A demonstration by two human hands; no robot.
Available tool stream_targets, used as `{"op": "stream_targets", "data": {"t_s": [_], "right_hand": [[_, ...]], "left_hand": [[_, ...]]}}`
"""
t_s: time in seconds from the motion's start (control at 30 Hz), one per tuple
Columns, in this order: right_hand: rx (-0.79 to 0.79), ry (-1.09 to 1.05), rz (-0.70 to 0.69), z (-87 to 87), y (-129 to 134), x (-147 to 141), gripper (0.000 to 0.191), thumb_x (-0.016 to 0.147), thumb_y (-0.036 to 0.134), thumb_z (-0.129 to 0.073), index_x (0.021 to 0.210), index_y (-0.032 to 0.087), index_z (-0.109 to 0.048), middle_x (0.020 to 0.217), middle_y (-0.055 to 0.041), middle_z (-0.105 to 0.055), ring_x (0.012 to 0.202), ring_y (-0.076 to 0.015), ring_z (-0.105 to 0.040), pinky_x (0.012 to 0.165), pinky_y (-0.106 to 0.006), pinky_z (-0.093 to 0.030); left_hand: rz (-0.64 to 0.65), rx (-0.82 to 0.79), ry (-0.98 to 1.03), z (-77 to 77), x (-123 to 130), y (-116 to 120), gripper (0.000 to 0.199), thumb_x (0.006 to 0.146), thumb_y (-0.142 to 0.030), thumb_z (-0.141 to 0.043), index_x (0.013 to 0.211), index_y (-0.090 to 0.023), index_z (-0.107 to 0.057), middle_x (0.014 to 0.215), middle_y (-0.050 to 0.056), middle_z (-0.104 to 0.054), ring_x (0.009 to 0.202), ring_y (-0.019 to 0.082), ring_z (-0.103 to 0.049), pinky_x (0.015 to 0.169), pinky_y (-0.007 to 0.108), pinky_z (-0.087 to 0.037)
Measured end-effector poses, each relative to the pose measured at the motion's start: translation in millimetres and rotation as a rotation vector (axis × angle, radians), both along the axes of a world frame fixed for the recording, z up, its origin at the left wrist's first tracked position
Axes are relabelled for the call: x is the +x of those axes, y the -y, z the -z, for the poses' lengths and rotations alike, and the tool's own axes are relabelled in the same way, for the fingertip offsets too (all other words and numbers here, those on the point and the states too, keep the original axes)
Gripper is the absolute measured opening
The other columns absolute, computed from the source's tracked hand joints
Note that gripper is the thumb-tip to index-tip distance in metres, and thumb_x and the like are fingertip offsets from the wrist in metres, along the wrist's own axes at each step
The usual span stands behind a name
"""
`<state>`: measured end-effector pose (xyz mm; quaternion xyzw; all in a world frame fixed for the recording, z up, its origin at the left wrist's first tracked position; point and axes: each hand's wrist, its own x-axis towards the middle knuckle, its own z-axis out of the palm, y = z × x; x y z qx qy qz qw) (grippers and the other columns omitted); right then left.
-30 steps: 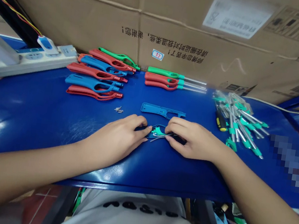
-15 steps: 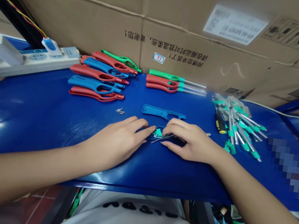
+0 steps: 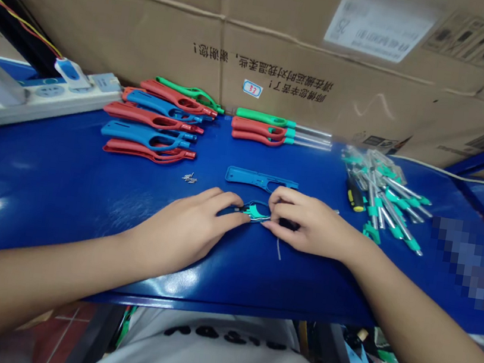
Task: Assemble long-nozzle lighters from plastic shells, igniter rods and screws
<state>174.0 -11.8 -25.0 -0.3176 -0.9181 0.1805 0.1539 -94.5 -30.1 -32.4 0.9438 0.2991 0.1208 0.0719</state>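
Between my hands, low over the blue table, lies a blue lighter shell half with a green trigger [image 3: 257, 211] and thin wires in it. My left hand [image 3: 194, 220] pinches its left end between thumb and fingers. My right hand [image 3: 308, 222] is closed at its right part, thumb and fingertips together beside the trigger; the fingers hide most of that end. A thin clear tube [image 3: 278, 250] hangs out below my right fingertips. Just beyond my hands lies another blue shell half [image 3: 260, 179], its inside facing up. Several small screws [image 3: 189, 178] lie beyond my left hand.
Red, blue and green lighter handles [image 3: 154, 116] are stacked at the back left, by a white power strip [image 3: 42, 96]. Handles with metal tubes [image 3: 260, 130] lie at back centre. Right, a screwdriver [image 3: 355, 194] lies beside metal tubes with green parts [image 3: 394, 206]. A cardboard box [image 3: 156, 25] stands behind.
The clear tube has swung from lying along the shell to pointing down toward me. My right fingers have closed in beside the trigger. The view has shifted slightly.
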Motion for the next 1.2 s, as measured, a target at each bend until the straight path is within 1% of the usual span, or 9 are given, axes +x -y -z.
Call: {"op": "stream_targets", "data": {"t_s": [0.17,0.23,0.37,0.5,0.63,0.73,0.9,1.07,1.2], "right_hand": [[-0.023,-0.014,-0.002,0.2,-2.4,0.7,0.006,0.095,0.022,-0.063,0.092,0.018,-0.059,0.091,-0.0035,-0.059,0.073,-0.0131,-0.052,0.064,-0.024,-0.040],[-0.024,-0.020,0.005,-0.2,-2.8,1.6,0.006,0.094,0.021,-0.064,0.095,0.018,-0.059,0.088,-0.0022,-0.059,0.069,-0.0122,-0.050,0.062,-0.023,-0.038],[-0.015,-0.018,-0.012,-1.2,-3.3,2.9,0.005,0.095,0.022,-0.062,0.093,0.018,-0.061,0.088,-0.0034,-0.061,0.071,-0.0127,-0.052,0.062,-0.023,-0.039],[-0.020,-0.011,-0.018,-2.7,-4.0,3.2,0.006,0.095,0.022,-0.063,0.092,0.018,-0.061,0.086,-0.0026,-0.061,0.066,-0.0114,-0.052,0.061,-0.023,-0.040],[-0.010,-0.017,-0.050,-3.0,-4.4,4.8,0.007,0.096,0.021,-0.061,0.090,0.017,-0.064,0.094,-0.0061,-0.065,0.080,-0.0145,-0.061,0.071,-0.025,-0.046],[0.007,0.000,-0.047,-2.9,-4.9,6.5,0.008,0.096,0.022,-0.061,0.092,0.018,-0.066,0.098,-0.0074,-0.067,0.087,-0.0171,-0.064,0.076,-0.028,-0.048],[-0.003,-0.004,-0.039,-5.2,-5.9,8.2,0.006,0.095,0.023,-0.064,0.095,0.018,-0.067,0.093,-0.0059,-0.067,0.078,-0.0149,-0.063,0.069,-0.025,-0.047],[0.031,0.003,-0.060,-5.4,-4.8,9.6,0.013,0.097,0.024,-0.060,0.092,0.018,-0.070,0.100,-0.0072,-0.069,0.085,-0.0161,-0.066,0.077,-0.028,-0.050],[0.061,0.019,-0.058,-5.0,-3.6,9.9,0.011,0.096,0.023,-0.062,0.094,0.017,-0.071,0.101,-0.0072,-0.070,0.085,-0.0164,-0.067,0.077,-0.028,-0.050]], "left_hand": [[-0.001,0.014,-0.008,0.7,0.3,-0.5,0.037,0.102,-0.015,-0.042,0.135,-0.022,-0.059,0.129,0.011,-0.061,0.111,0.027,-0.060,0.089,0.043,-0.058],[0.000,0.013,-0.018,0.5,0.0,-0.5,0.038,0.102,-0.016,-0.042,0.136,-0.023,-0.059,0.129,0.011,-0.060,0.111,0.027,-0.060,0.089,0.042,-0.058],[0.018,0.017,-0.051,0.3,-0.9,-0.7,0.041,0.102,-0.016,-0.042,0.137,-0.027,-0.060,0.134,0.010,-0.058,0.114,0.028,-0.059,0.089,0.042,-0.057],[0.020,0.030,-0.078,0.1,-1.1,-0.7,0.042,0.102,-0.017,-0.042,0.138,-0.026,-0.060,0.135,0.010,-0.058,0.115,0.028,-0.058,0.091,0.042,-0.057],[0.029,0.052,-0.081,0.5,-0.9,-0.5,0.041,0.102,-0.017,-0.042,0.138,-0.024,-0.061,0.133,0.011,-0.059,0.113,0.029,-0.058,0.090,0.043,-0.057],[0.037,0.062,-0.076,1.2,-0.7,-0.6,0.041,0.102,-0.017,-0.043,0.139,-0.023,-0.061,0.132,0.012,-0.059,0.113,0.029,-0.058,0.090,0.044,-0.057],[0.040,0.074,-0.082,2.5,-0.8,-1.1,0.042,0.101,-0.016,-0.045,0.140,-0.022,-0.060,0.132,0.013,-0.059,0.113,0.030,-0.058,0.090,0.044,-0.057],[0.043,0.089,-0.090,2.8,-0.7,-1.2,0.043,0.100,-0.014,-0.047,0.140,-0.023,-0.060,0.131,0.012,-0.059,0.111,0.029,-0.057,0.091,0.045,-0.057],[0.040,0.090,-0.085,2.6,-0.2,-1.5,0.043,0.099,-0.014,-0.049,0.139,-0.023,-0.061,0.131,0.012,-0.059,0.110,0.029,-0.056,0.091,0.044,-0.056]]}}
